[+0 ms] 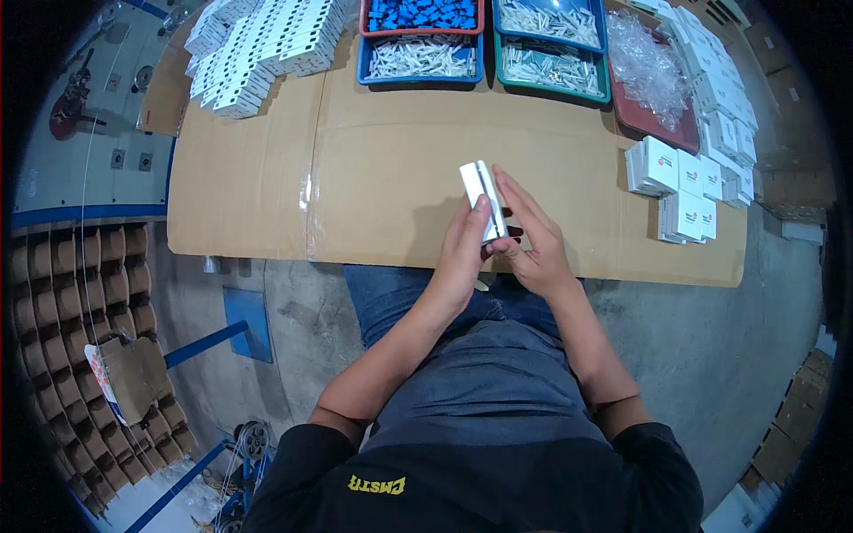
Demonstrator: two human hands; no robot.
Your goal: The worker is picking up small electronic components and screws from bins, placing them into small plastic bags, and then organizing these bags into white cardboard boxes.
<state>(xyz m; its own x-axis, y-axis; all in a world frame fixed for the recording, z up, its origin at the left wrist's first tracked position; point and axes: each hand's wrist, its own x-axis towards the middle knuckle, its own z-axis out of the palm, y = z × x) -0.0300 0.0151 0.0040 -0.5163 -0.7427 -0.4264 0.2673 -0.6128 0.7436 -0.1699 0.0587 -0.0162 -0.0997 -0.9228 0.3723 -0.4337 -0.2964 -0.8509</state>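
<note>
Both my hands hold one small white box [480, 197] above the near edge of the cardboard-covered table [382, 178]. The box is tilted on its side, and a dark narrow gap runs along its length. My left hand [459, 244] grips it from the left, its thumb lying along the white face. From the right, my right hand [536, 238] presses against it, fingers stretched up along its side and thumb near its lower end. What lies inside the box cannot be made out.
Stacked white boxes with dark openings [267, 53] fill the back left. At the back middle stand a blue tray of slim white pieces [420, 82], a red tray of blue pieces [422, 33] and a green tray [555, 96]. Clear plastic bags [647, 67] and closed white boxes [684, 178] lie right.
</note>
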